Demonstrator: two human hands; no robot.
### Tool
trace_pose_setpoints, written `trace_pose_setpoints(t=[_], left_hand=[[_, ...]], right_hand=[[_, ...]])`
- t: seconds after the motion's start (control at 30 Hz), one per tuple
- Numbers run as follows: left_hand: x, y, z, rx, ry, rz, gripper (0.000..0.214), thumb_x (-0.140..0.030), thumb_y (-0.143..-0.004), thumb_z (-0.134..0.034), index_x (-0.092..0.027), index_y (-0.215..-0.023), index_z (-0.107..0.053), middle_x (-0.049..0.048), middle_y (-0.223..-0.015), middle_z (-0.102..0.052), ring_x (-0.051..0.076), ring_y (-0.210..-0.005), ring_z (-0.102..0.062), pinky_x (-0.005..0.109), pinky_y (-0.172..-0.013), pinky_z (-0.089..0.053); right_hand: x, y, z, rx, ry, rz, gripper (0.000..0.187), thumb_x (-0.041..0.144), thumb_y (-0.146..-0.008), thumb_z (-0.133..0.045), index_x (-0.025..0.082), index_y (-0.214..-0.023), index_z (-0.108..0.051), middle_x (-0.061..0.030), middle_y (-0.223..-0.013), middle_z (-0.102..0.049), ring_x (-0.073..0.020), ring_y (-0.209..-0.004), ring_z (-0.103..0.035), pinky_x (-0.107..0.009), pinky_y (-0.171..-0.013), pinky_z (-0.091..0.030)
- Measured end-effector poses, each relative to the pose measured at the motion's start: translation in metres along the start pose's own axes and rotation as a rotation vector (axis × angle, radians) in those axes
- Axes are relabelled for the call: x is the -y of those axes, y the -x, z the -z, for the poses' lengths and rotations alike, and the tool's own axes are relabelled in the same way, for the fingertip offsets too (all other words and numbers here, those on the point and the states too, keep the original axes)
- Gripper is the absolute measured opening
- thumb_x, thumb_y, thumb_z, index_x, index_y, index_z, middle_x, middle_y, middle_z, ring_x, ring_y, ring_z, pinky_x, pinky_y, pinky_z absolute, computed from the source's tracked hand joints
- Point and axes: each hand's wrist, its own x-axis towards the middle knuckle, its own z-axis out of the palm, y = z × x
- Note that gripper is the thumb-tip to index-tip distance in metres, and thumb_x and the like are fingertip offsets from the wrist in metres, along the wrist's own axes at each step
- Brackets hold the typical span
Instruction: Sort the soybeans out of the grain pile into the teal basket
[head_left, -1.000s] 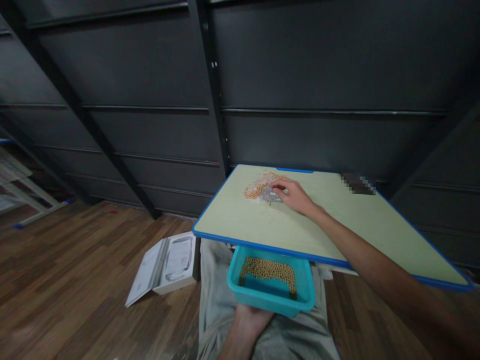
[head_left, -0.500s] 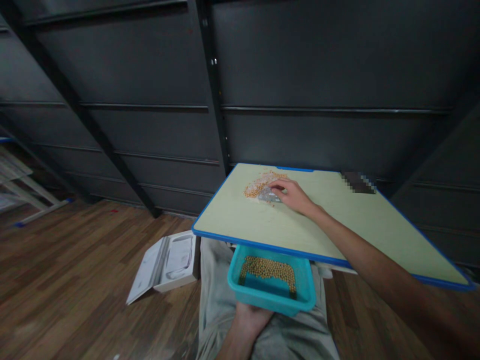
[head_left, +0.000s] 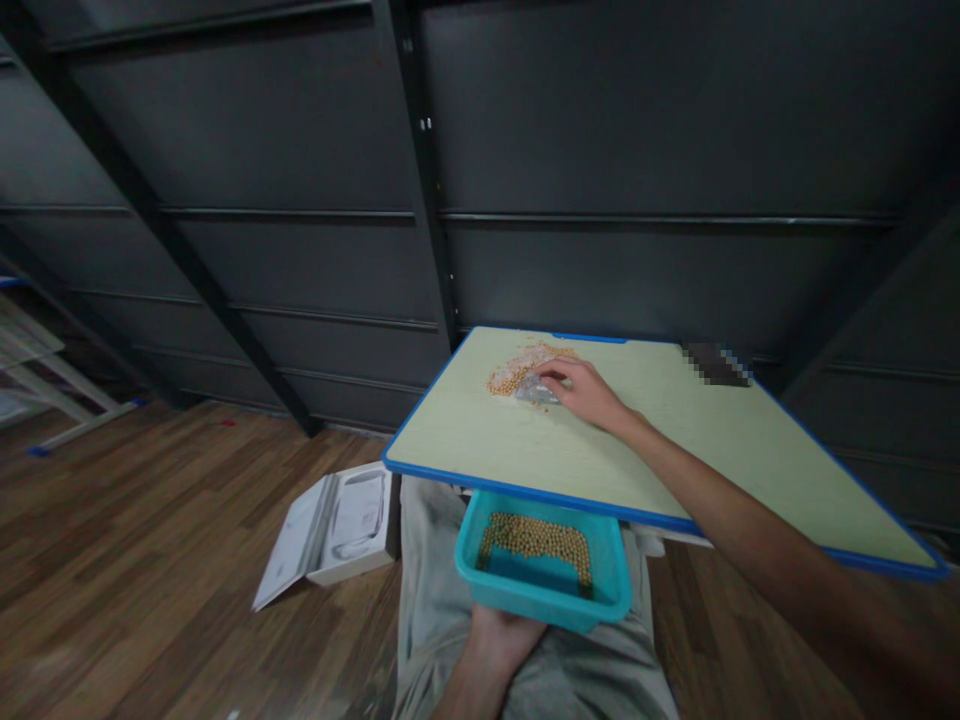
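Note:
My left hand (head_left: 501,638) supports a teal plastic basket (head_left: 536,602) from below, its fingers mostly hidden under the base. Inside the basket lie many round yellowish beans (head_left: 534,535), gathered toward its far side. Above it, on the pale tabletop, my right hand (head_left: 583,390) has thumb and fingers closed on a clear, greyish plastic piece (head_left: 529,390) whose exact kind I cannot make out. That piece touches the near edge of a spread of orange-yellow beans (head_left: 501,382) mixed with whitish grains (head_left: 531,356).
The pale table (head_left: 465,430) has a blue rim; the basket sits just below its near edge, over my lap. A blurred dark object (head_left: 716,365) lies at the far right. An open white box (head_left: 356,525) stands on the wooden floor. Dark panels (head_left: 660,130) rise behind.
The plastic piece under my right hand has shifted very slightly. The basket and my left hand look the same.

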Motion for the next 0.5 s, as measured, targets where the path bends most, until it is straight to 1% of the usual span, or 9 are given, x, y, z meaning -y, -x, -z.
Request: trace_pose_setpoints(t=[0.17, 0.3, 0.43, 0.5], left_hand=[[0.000, -0.001, 0.003, 0.011, 0.021, -0.004, 0.037, -0.037, -0.091, -0.043, -0.023, -0.116, -0.067, 0.0108, -0.113, -0.073, 0.031, -0.123, -0.054, 0.055, -0.107, -0.034], [0.000, -0.001, 0.002, 0.014, 0.028, 0.008, 0.036, -0.036, -0.091, -0.043, -0.022, -0.114, -0.069, 0.0104, -0.112, -0.073, 0.030, -0.122, -0.056, 0.054, -0.107, -0.034], [0.001, 0.000, -0.005, -0.030, 0.002, -0.031, 0.036, -0.033, -0.092, -0.042, -0.021, -0.109, -0.071, 0.0107, -0.105, -0.075, 0.031, -0.119, -0.058, 0.055, -0.106, -0.036], [0.002, 0.000, -0.009, -0.064, -0.008, -0.058, 0.036, -0.033, -0.092, -0.042, -0.021, -0.109, -0.071, 0.0108, -0.105, -0.075, 0.031, -0.118, -0.059, 0.056, -0.106, -0.036]], right_hand=[[0.000, 0.000, 0.000, 0.004, 0.013, 0.008, 0.022, 0.015, -0.090, -0.053, 0.023, -0.102, -0.069, -0.0042, -0.101, -0.070, -0.0201, -0.097, -0.062, -0.037, -0.089, -0.046], [-0.001, 0.001, 0.000, 0.004, 0.024, 0.004, 0.022, 0.015, -0.090, -0.053, 0.023, -0.103, -0.069, -0.0048, -0.103, -0.070, -0.0201, -0.099, -0.061, -0.037, -0.090, -0.046], [-0.002, 0.000, -0.002, 0.031, 0.045, 0.005, 0.021, 0.016, -0.091, -0.053, 0.023, -0.102, -0.069, -0.0043, -0.102, -0.070, -0.0201, -0.098, -0.061, -0.037, -0.091, -0.045], [-0.001, 0.000, -0.002, 0.035, 0.044, 0.011, 0.020, 0.016, -0.091, -0.053, 0.023, -0.102, -0.069, -0.0043, -0.101, -0.070, -0.0200, -0.097, -0.061, -0.037, -0.090, -0.045]])
